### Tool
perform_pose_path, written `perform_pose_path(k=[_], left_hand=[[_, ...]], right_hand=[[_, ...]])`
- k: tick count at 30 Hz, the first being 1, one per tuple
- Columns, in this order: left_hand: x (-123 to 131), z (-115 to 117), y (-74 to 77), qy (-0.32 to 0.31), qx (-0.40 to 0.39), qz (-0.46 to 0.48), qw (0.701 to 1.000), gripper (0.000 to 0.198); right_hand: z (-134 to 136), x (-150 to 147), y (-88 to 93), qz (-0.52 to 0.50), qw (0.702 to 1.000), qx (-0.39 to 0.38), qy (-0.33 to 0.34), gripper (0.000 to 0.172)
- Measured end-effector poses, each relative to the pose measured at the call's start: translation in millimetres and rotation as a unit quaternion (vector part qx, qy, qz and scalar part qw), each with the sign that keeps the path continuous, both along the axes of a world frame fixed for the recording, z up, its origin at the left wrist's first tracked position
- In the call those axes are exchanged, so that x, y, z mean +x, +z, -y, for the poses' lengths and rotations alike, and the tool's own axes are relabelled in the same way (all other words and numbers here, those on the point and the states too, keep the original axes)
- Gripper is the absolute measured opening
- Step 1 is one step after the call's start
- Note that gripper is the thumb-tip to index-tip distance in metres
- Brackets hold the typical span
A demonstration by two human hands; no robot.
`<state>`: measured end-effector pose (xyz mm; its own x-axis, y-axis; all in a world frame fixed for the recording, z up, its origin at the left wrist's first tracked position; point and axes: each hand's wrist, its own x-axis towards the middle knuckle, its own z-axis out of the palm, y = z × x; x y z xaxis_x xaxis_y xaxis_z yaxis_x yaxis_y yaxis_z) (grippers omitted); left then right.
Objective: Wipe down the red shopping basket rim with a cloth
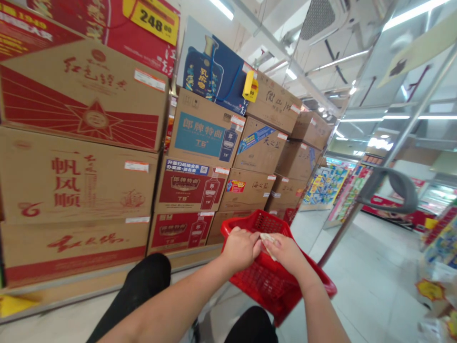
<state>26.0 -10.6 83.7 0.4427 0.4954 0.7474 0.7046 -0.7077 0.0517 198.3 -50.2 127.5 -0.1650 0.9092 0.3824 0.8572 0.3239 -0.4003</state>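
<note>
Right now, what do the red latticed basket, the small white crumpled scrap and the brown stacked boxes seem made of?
Red latticed basket: moulded plastic, glossy, with perforated walls. Small white crumpled scrap: probably thin paper or tissue; it creases softly. Brown stacked boxes: matte printed cardboard, folded edges.

A yellow price tag (155,20) on the red gift box (103,28) at the upper left reads 248.00, the carton (71,183) at left reads 一帆风顺, and the blue-labelled carton (202,136) at centre and the red-labelled carton (191,186) below it read 郎牌特曲, T6 and T8.
</note>
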Motion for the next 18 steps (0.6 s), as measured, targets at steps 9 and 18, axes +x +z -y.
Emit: perform_pose_path(k=[9,18], left_hand=[[-5,-1,-2.4,-0.007,-0.004,0.002,1.000,0.032],[-7,-4,-6.4,-0.015,0.000,0.011,1.000,0.032]], right_hand=[[0,1,-11.3,0.126,0.990,0.055,-0.035,0.029],[13,-5,-12.3,0.110,0.992,0.059,-0.018,0.031]])
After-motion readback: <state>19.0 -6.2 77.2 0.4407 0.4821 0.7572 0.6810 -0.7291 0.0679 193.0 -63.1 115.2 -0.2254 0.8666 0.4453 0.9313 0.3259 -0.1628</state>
